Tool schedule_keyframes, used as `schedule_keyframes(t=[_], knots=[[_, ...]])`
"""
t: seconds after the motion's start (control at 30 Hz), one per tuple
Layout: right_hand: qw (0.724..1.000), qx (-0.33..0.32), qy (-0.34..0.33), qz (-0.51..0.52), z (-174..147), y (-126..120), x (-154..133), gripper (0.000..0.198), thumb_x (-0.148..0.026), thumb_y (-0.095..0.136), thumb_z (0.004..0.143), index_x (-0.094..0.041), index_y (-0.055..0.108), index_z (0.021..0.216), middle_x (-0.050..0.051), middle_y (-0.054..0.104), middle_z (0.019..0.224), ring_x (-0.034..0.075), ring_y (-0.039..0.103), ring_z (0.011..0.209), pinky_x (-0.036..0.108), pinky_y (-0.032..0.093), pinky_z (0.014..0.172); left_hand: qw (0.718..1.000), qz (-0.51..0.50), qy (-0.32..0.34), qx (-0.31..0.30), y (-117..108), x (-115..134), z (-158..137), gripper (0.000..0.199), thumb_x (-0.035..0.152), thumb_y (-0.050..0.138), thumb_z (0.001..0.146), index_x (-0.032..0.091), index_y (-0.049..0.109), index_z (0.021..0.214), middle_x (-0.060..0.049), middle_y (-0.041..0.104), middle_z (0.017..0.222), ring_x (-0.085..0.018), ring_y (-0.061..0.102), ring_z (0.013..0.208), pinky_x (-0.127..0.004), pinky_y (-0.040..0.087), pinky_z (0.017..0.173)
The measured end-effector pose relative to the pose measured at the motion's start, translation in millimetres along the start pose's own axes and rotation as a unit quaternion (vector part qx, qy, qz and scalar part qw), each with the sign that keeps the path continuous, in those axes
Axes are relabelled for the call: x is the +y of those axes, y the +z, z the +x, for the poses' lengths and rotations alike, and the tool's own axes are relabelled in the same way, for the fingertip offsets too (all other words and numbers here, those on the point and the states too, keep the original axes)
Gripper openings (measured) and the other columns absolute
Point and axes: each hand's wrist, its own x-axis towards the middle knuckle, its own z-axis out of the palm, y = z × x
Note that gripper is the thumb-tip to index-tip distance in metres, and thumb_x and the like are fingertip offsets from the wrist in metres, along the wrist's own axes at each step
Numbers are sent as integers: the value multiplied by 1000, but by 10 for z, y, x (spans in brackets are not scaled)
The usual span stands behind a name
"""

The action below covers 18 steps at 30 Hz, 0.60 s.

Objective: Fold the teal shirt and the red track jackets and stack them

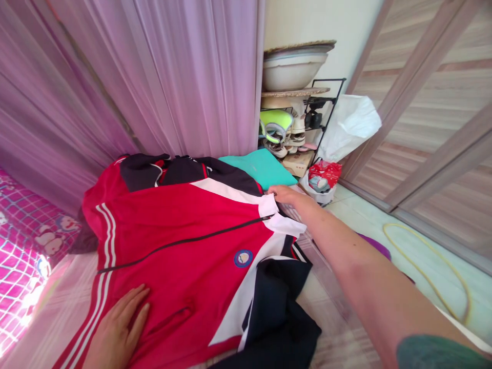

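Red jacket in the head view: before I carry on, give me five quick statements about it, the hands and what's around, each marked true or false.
1. The left hand lies on the red jacket. True.
2. The right hand holds a sleeve cuff. False: it grips the white collar.
3. The dark zipper is undone all the way. False: it is closed along the front.
4. A round badge is on the jacket. True.
5. The white bowl stands on the floor. False: it sits atop the black rack.
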Motion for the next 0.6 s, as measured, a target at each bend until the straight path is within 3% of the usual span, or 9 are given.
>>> schedule_keyframes(t=[0.2, 0.27, 0.37, 0.47, 0.6], knots=[[994, 86, 59, -25, -105, -17, 149, 28, -16, 63, 78, -21, 72, 103, 12, 72, 111, 30, 62, 110, 34, 45, 91, 1000, -11, -7, -9, 16, -30, -22, 45, 57, 45, 89, 29, 66, 118, -7, 71, 121, -29, 67, 111, -48, 53, 101], [992, 99, 73, -15, -127, 28, 190, 24, -17, 62, 79, -18, 72, 102, 16, 71, 114, 33, 60, 115, 38, 44, 95, 1000, -10, -8, -7, -3, -15, -17, 46, 57, 44, 89, 29, 66, 118, -8, 70, 122, -29, 67, 110, -48, 54, 101], [995, 76, 63, 28, -170, 81, 246, 17, -22, 64, 80, -18, 74, 94, 12, 73, 110, 30, 62, 111, 35, 46, 93, 1000, -6, -7, -11, -25, 4, -7, 46, 57, 43, 90, 29, 66, 118, -8, 70, 122, -29, 67, 110, -47, 54, 101], [993, 29, 23, 109, -245, 83, 288, 22, -24, 62, 81, -20, 73, 100, 5, 76, 104, 23, 67, 99, 30, 51, 86, 1000, 1, -4, -15, -15, -3, -4, 48, 59, 42, 91, 28, 66, 119, -8, 70, 123, -28, 67, 111, -47, 53, 102], [963, 10, -1, 270, -350, 84, 280, 27, -22, 59, 84, -18, 67, 109, 5, 75, 103, 19, 69, 91, 29, 54, 80, 1000, 6, 3, -9, 16, -20, 3, 50, 61, 40, 91, 27, 66, 117, -8, 71, 121, -27, 67, 111, -45, 53, 102]])
